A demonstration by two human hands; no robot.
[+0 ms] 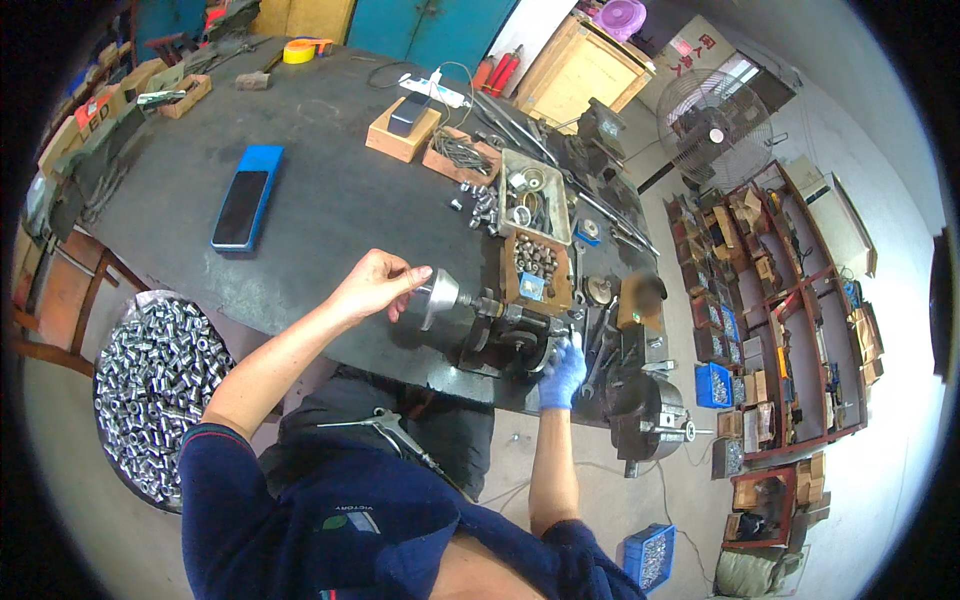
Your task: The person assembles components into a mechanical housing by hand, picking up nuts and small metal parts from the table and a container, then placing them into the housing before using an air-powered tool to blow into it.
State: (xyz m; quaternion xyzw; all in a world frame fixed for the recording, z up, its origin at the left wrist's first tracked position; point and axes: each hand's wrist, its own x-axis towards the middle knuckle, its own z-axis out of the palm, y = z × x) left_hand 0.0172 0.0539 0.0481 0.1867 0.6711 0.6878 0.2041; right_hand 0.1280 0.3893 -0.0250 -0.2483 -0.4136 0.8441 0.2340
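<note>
My bare left hand (375, 283) is closed, thumb and fingers pinched at the left end of a flared, silvery metal chuck (440, 298). What lies between the fingertips is too small to make out. The chuck points left from a dark bench-mounted fixture (510, 340) at the table's front edge. On the fixture's right side, my right hand (563, 375) in a blue glove is closed around a part that its fingers hide. Across my lap lies a metal air gun (395, 435) with a long thin nozzle.
Behind the fixture stand a wooden box of small metal parts (535, 262), a grey tray (560, 215) and loose metal fittings (480, 205). A blue-cased device (247, 200) lies left on the table (320, 190). Lower left is a tub of metal fittings (160, 390); a vise-like machine (645, 415) is right.
</note>
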